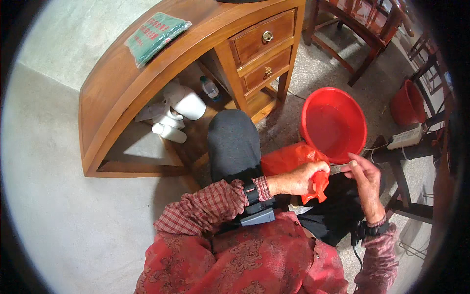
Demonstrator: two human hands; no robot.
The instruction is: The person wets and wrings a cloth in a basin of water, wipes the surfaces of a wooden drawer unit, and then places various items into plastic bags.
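My left hand (299, 179) is closed round the gathered neck of a red plastic bag (281, 159). A loose crumpled end of the bag sticks out below my fingers, and its fuller part hangs beyond the hand, beside my knee. What the bag holds, if anything, is hidden. Just to the right, my right hand (364, 179) is raised with its fingers apart and nothing in it. Past both hands, a round red basin (338, 122) stands on the floor, its inside looking wet or shiny at the bottom.
A curved wooden desk (110, 93) with two drawers carries a green packet (156, 36). White bottles (188, 104) and a clear bottle (210, 89) stand beneath it. To the right are a red bucket (409, 103), a power strip (405, 137) and dark wooden furniture; a wooden chair (357, 29) is behind.
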